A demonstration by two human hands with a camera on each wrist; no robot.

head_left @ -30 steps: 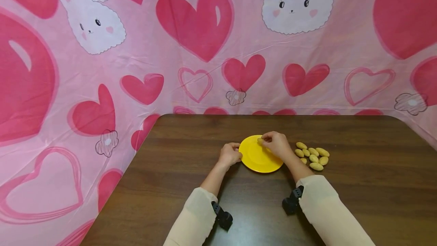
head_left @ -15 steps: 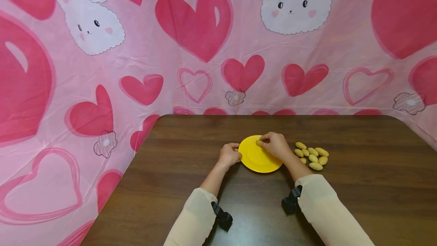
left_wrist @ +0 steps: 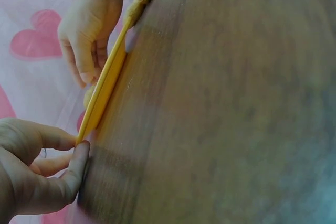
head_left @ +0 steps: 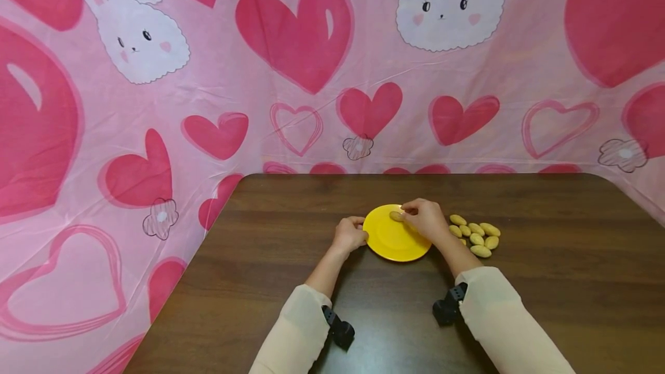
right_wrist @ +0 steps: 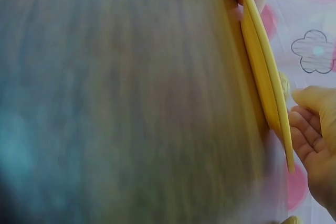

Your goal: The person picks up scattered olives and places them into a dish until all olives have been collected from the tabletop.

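Note:
A small yellow-brown oval piece, shaped like a little potato (head_left: 396, 216), lies on the far part of the round yellow plate (head_left: 397, 244). In the right wrist view the potato-like piece (right_wrist: 284, 85) peeks over the plate's rim, a small gap from the fingertips. My right hand (head_left: 427, 221) hovers over the plate's right side, fingers loosely bent and holding nothing. On the plate's left edge, my left hand (head_left: 350, 235) pinches the rim between thumb and fingers, plain in the left wrist view, where the left hand (left_wrist: 39, 166) is close to the camera.
Several more oval pieces (head_left: 477, 239) lie in a loose cluster right of the plate, partly behind the right wrist. All stand on a dark wooden table (head_left: 291, 206). Behind it hangs a pink cloth (head_left: 218, 62) with hearts and rabbits.
The right hand has let go of the potato-like piece onto the plate and drawn slightly to the right. The left hand keeps its hold on the rim.

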